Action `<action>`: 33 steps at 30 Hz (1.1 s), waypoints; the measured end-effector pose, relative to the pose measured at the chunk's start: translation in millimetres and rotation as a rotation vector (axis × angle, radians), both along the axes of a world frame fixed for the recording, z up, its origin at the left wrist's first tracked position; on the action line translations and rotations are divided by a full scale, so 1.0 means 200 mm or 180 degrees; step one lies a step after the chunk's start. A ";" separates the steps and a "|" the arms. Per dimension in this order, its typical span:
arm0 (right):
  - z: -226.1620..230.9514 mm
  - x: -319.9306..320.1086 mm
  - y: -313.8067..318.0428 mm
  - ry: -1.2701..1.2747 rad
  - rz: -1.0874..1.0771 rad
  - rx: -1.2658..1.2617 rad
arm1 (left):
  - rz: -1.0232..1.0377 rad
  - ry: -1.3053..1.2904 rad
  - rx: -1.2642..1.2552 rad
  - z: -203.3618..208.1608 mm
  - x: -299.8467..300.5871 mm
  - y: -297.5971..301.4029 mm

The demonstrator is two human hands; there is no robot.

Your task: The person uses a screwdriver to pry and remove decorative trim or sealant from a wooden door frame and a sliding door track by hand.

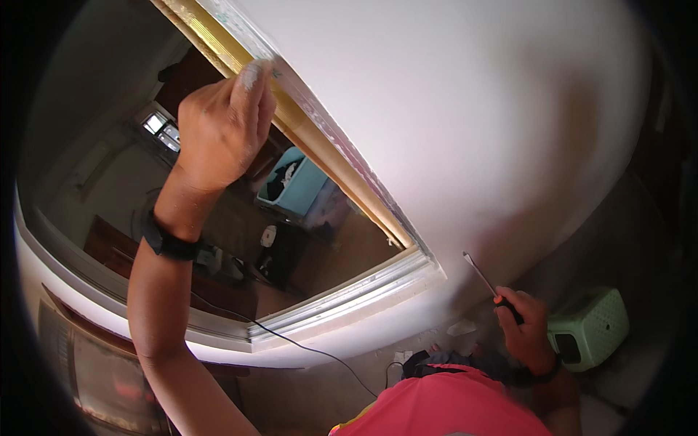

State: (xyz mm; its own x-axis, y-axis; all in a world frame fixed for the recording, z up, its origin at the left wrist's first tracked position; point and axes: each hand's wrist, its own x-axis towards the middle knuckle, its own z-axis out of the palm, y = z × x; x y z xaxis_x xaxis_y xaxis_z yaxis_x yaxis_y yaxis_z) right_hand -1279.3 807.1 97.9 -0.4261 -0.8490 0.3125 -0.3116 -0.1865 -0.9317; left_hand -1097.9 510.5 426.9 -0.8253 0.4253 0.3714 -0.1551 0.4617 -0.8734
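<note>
My left hand [222, 123] is raised high and presses its fingers against the inner edge of a window frame [342, 163], whose strip is gold-coloured with a pale painted border. A black band sits on that wrist. My right hand [525, 327] hangs low beside my body and grips a screwdriver [488, 283] by its dark handle, the thin metal shaft pointing up and left toward the white wall [465, 109]. The shaft tip ends just short of the wall below the frame's lower corner.
Through the opening I see a room below with a light blue bin [294, 185] holding dark items and dark furniture. A pale green perforated stool [592, 327] stands at the lower right. A thin black cable [313, 349] runs across the wall under the sill.
</note>
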 end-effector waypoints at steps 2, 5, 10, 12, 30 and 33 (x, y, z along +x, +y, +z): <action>0.00 0.01 0.01 -0.0003 0.0019 0.0038 | 0.0056 0.0070 0.0349 0.00 0.02 0.02; -0.01 0.02 0.00 0.0015 -0.0017 -0.0091 | 0.0191 0.0114 0.0538 -0.01 0.05 0.05; 0.01 0.03 -0.03 0.0068 0.0011 -0.0058 | 0.0053 0.0160 0.0783 -0.02 0.04 0.05; -0.01 0.03 -0.03 0.0036 0.0028 -0.0019 | 0.0019 0.0208 0.0804 -0.03 0.02 0.08; -0.03 0.06 -0.01 -0.0054 0.0010 -0.0301 | 0.0784 0.1611 0.4105 -0.04 -0.06 0.21; 0.01 0.05 0.04 0.0209 0.0103 -0.0365 | 0.0762 0.1673 0.4530 -0.03 -0.06 0.20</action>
